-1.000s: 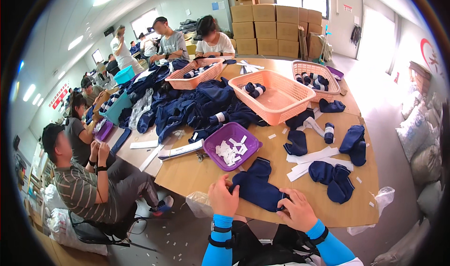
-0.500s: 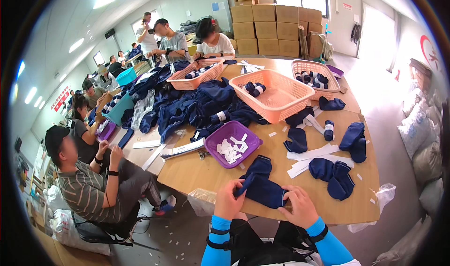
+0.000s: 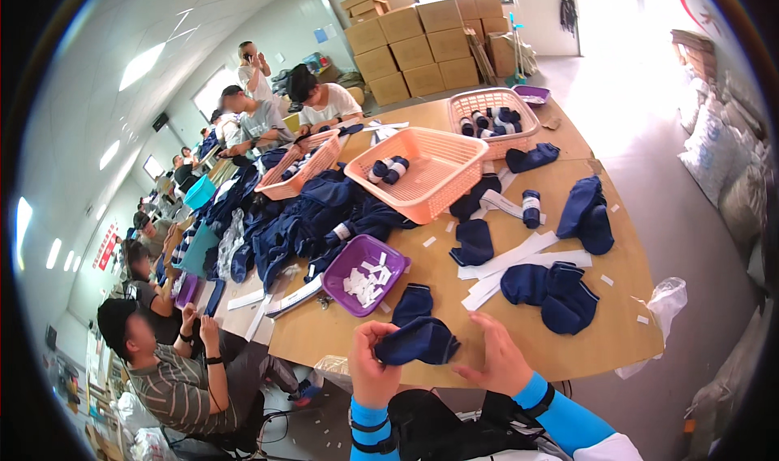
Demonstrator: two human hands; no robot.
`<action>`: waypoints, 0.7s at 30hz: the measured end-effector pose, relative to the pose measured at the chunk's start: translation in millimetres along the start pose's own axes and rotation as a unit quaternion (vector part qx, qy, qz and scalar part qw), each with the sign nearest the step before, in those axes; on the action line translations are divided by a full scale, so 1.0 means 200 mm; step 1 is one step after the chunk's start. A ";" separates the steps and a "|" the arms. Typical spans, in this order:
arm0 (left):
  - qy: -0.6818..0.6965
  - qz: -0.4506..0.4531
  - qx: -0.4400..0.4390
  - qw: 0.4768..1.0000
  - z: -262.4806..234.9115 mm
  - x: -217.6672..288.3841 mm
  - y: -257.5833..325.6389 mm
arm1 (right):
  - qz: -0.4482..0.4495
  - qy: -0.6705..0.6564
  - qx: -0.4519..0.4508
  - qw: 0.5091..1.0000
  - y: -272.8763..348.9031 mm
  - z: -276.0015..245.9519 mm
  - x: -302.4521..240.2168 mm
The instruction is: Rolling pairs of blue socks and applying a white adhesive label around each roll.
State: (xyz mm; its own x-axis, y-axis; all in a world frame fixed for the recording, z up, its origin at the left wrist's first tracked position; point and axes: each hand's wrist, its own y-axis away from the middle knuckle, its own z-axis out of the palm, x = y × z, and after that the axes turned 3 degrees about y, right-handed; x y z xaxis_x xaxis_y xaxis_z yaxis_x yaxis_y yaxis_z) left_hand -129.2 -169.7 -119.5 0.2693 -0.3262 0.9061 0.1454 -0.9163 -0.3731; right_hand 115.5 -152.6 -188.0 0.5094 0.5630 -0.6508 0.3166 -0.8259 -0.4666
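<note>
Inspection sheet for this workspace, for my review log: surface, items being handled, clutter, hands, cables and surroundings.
Surface: wood-coloured table, bearing a navy sock pile and coral baskets.
Items handled: navy sock, held above the table's near edge; purple tray of white slips just beyond.
Clutter: loose paper bits, white paper strips, clear plastic at the right edge.
Hands: left hand grips the sock; right hand open beside its end.
Cables: none certain; a thin dark loop near the left-hand chair is unclear.
Surroundings: seated co-worker at left, stacked cartons behind, sacks at right.
</note>
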 end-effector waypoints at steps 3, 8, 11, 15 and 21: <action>0.067 0.065 -0.019 0.995 0.07 0.24 0.04 | 0.010 -0.097 0.025 0.995 -0.01 -0.03 0.00; 0.221 0.122 -0.172 0.952 0.16 0.54 0.11 | -0.076 -0.163 -0.067 0.981 -0.01 -0.03 0.07; 0.246 0.156 -0.359 0.887 0.20 0.56 0.10 | -0.108 -0.218 -0.143 0.959 0.02 -0.01 0.16; 0.262 0.025 -0.260 0.929 0.27 0.49 0.24 | -0.040 -0.309 -0.090 0.946 0.11 -0.06 0.05; 0.142 -0.055 -0.109 0.982 0.38 0.05 -0.01 | 0.298 -0.635 0.031 0.712 0.22 -0.34 0.25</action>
State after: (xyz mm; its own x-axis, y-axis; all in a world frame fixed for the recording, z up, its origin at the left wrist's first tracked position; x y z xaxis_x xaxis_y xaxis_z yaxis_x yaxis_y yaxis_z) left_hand -54.7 -154.2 -125.8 -0.0170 -0.2461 0.9691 -0.0570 -0.9674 -0.2466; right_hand 209.0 -163.1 -201.0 -0.6088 -0.2797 -0.7424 0.2918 -0.9491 0.1184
